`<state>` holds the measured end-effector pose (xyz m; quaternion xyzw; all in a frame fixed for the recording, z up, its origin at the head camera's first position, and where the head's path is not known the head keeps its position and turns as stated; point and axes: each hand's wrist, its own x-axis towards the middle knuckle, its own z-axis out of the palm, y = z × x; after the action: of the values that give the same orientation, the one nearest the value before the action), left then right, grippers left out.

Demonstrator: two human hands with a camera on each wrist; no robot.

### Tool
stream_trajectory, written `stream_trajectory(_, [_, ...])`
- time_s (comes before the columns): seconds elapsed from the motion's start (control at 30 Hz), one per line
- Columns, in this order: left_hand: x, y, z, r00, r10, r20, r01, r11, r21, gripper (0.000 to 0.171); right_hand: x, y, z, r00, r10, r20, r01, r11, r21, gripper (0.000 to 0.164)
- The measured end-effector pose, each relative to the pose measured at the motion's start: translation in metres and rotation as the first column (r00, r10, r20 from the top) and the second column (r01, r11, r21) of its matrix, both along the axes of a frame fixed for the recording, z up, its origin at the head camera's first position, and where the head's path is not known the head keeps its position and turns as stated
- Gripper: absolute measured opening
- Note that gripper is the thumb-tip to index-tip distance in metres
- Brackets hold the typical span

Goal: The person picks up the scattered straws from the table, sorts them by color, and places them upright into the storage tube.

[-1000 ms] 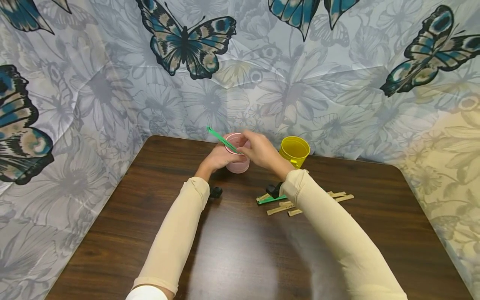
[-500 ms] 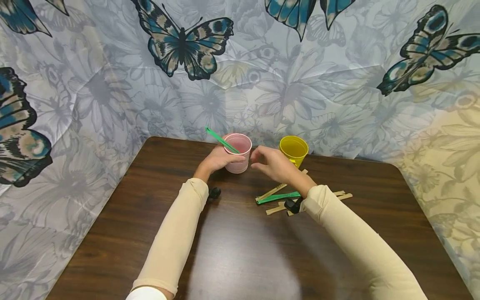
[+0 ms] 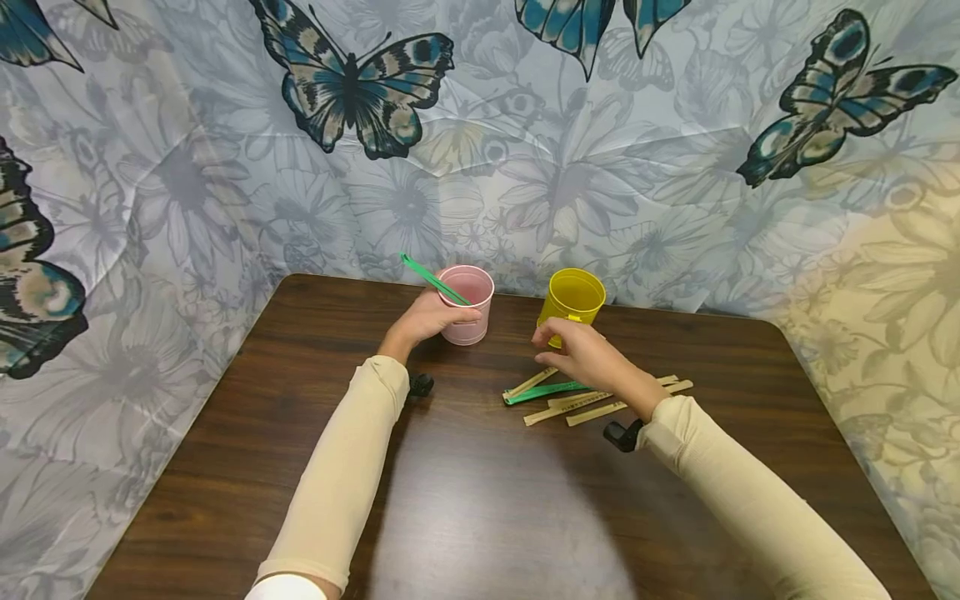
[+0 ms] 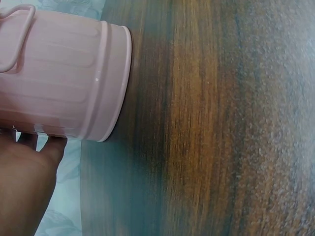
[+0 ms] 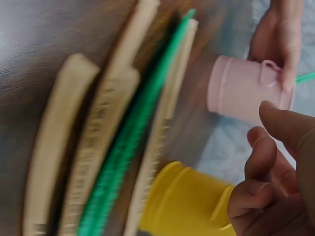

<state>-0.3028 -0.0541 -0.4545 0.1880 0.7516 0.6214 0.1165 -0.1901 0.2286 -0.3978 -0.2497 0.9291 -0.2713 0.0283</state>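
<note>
My left hand (image 3: 427,319) holds a pink cup (image 3: 467,332) by its left side, thumb across the front. In the left wrist view the cup (image 4: 54,73) shows a small handle, with the fingertips against its wall. A slim green strip (image 3: 435,279) leans in the cup, its upper end past the rim. My right hand (image 3: 588,357) hovers just in front of a yellow cup (image 3: 553,310). Its fingers are loosely bent with nothing between them, as the right wrist view shows; whether it touches the yellow cup I cannot tell.
Several flat beige strips with print (image 3: 592,414) and a green strip (image 3: 543,391) lie on the dark wooden table (image 3: 480,500), partly under my right hand. A butterfly-patterned cloth (image 3: 555,167) hangs behind the table's back edge.
My right hand has left the pink cup's rim and moved right and toward me, to the front of the yellow cup. The left hand still holds the pink cup.
</note>
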Motion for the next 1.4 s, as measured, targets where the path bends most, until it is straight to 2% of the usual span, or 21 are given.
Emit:
stream_trajectory(0.23, [0.000,-0.001,-0.002,1.000,0.002,0.009,-0.002,1.000,0.012,0.073,0.011,0.022,-0.022,0.995,-0.016,0.097,0.016,1.000,-0.002,0.024])
stream_trajectory(0.47, [0.000,0.001,-0.004,1.000,-0.003,0.003,0.003,1.000,0.023,0.073,0.020,0.034,-0.035,0.998,-0.036,0.060,0.034,0.999,0.037,0.023])
stream_trajectory(0.67, [0.000,0.002,-0.006,1.000,-0.008,0.021,0.007,0.999,0.031,0.072,0.021,0.044,-0.046,0.999,-0.029,0.037,0.027,0.998,0.050,0.023])
stream_trajectory(0.8, [-0.001,0.002,-0.007,0.999,-0.022,0.036,0.020,0.999,0.050,0.075,0.020,0.049,-0.051,0.998,-0.040,0.045,0.038,0.998,0.050,0.026])
stream_trajectory(1.03, [-0.002,0.001,-0.011,1.000,-0.004,0.023,0.003,0.999,0.045,0.075,0.018,0.051,-0.057,0.996,-0.054,0.077,0.050,0.997,0.055,0.029])
stream_trajectory(1.23, [0.000,0.001,-0.008,1.000,0.009,0.014,-0.009,1.000,0.024,0.073,0.019,0.051,-0.060,0.993,-0.053,0.107,0.044,0.995,0.089,0.027])
stream_trajectory(1.4, [0.001,0.001,-0.004,1.000,0.028,0.002,-0.028,1.000,0.007,0.075,0.018,0.051,-0.062,0.993,-0.054,0.105,0.048,0.997,0.061,0.025])
